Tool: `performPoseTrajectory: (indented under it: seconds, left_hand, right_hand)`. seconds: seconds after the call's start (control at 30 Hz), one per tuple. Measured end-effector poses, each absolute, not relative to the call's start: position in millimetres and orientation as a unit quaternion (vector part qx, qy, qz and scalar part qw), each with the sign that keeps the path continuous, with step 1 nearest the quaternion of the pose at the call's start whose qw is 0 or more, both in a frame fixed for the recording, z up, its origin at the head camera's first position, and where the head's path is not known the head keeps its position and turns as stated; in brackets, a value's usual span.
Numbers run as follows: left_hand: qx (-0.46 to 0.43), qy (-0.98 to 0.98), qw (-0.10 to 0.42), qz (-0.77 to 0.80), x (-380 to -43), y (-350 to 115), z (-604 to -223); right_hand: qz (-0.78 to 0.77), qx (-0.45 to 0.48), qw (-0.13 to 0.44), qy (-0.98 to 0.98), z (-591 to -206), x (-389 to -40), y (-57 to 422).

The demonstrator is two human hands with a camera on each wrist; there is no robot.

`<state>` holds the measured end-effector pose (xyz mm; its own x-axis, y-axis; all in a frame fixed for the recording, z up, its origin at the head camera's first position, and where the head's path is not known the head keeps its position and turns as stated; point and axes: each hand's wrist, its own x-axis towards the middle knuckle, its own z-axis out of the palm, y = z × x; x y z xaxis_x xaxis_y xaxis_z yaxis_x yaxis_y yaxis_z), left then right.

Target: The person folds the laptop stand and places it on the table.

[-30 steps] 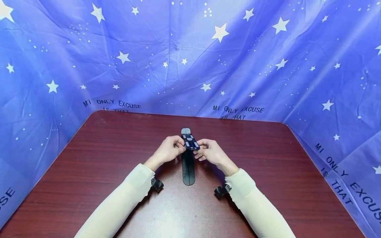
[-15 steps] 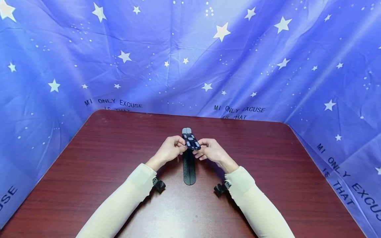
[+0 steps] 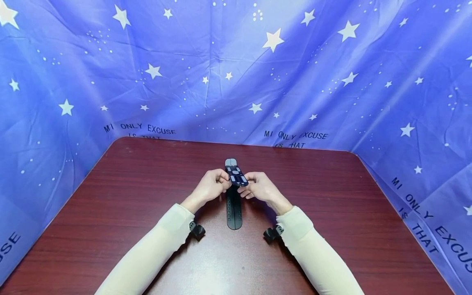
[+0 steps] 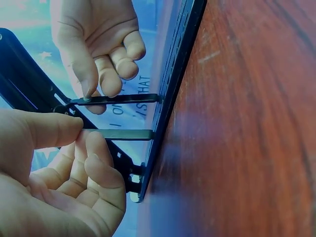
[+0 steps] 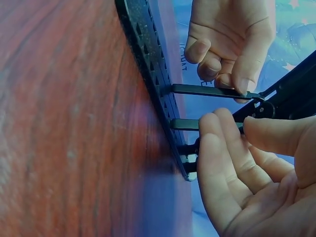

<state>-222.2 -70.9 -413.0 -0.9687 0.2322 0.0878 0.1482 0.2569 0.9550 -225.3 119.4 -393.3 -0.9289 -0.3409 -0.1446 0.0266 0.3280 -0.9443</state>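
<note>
A black folding laptop stand (image 3: 234, 211) stands partly unfolded on the table. Its long notched base lies flat, and its upper panel (image 3: 236, 175), with grey pads, slopes above it. Two thin support legs (image 4: 129, 134) run from the panel down to the base's slots. My left hand (image 3: 209, 186) pinches the near leg in the left wrist view between thumb and fingers. My right hand (image 3: 262, 188) pinches the other leg, its support bar (image 5: 184, 124) partly covered by my fingers in the right wrist view. Both leg ends appear to meet the base.
The dark red wooden table (image 3: 317, 180) reaches out on both sides of the stand. Behind it hangs a blue curtain (image 3: 236, 90) with white stars and printed words. A small black camera is worn at each wrist.
Both hands stay on the stand's legs with hardly any movement. The head view shifts slightly; the stand keeps its place and angle.
</note>
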Motion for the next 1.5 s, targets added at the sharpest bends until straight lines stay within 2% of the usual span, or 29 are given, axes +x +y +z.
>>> performPoseTrajectory:
  seconds: [0.27, 0.8, 1.5]
  left_hand:
    - [0.129, 0.798, 0.01, 0.588, -222.8, -69.1, -413.7]
    - [0.124, 0.844, -0.047, 0.52, -222.7, -69.1, -406.6]
    - [0.093, 0.86, -0.086, 0.495, -222.9, -65.4, -402.7]
  right_hand:
    - [-0.571, -0.094, 0.144, 0.803, -392.9, -225.0, 116.8]
    - [-0.528, -0.104, 0.062, 0.841, -393.2, -225.2, 112.4]
    - [-0.462, -0.099, 0.006, 0.881, -390.9, -227.3, 107.7]
